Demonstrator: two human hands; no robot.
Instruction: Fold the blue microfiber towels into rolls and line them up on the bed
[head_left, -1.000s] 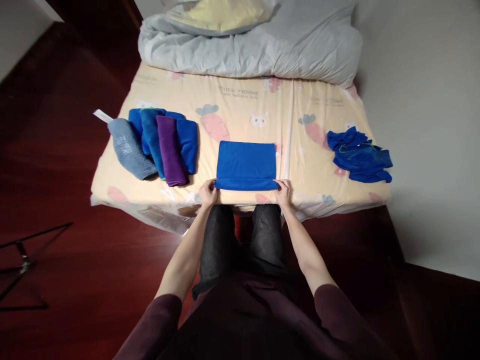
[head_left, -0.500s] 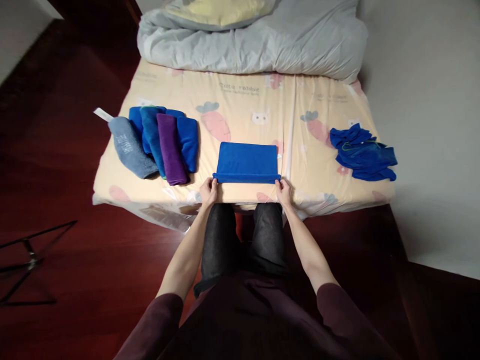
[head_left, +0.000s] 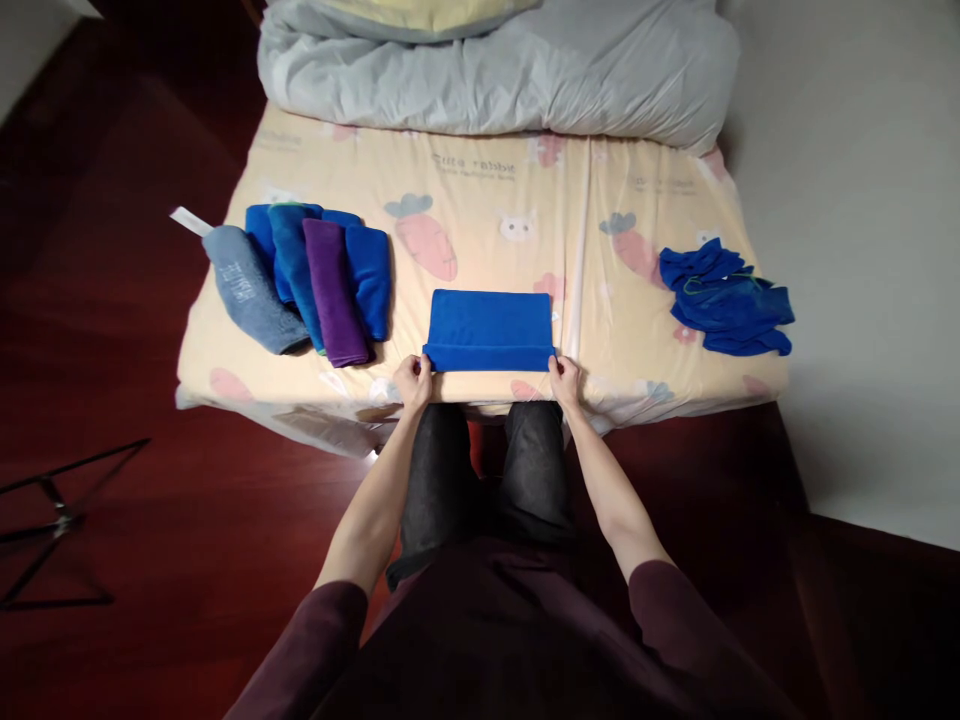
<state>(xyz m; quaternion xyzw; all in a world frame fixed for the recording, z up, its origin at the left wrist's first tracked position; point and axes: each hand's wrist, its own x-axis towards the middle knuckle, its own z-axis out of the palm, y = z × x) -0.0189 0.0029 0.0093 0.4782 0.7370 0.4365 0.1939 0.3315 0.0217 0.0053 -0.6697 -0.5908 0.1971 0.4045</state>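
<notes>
View from the head camera, looking down at a bed point(head_left: 480, 215) with a cream sheet printed with carrots and rabbits. A blue towel point(head_left: 489, 325) lies flat at the middle of the bed's near edge, folded into a neat rectangle, with its nearest border turned over into a thicker band.

The left hand point(head_left: 414, 381) is at the near left corner of this towel and the right hand point(head_left: 565, 380) at the near right corner. The grip of each hand is pressed together, pinching the turned-over band at its end. Both hands rest at the bed's near edge, with the forearms reaching in from dark red sleeves. The person's legs, in dark trousers, stand against the same edge.

On the left part of the bed, five rolled towels lie side by side and touching: a grey towel point(head_left: 244, 290) at the outer left, then blue rolls point(head_left: 289, 255), a purple towel point(head_left: 334, 292) and one more blue roll point(head_left: 370, 280). On the right part of the bed, close to its right edge, lies a loose heap of blue cloths point(head_left: 726, 300), well apart from the folded towel.

At the far end of the bed, a pale grey duvet point(head_left: 525, 70) is bunched across the full width. The bed stands on a dark red wooden floor point(head_left: 150, 560). A thin black stand point(head_left: 52, 510) rests on that floor, off the bed's left side.
</notes>
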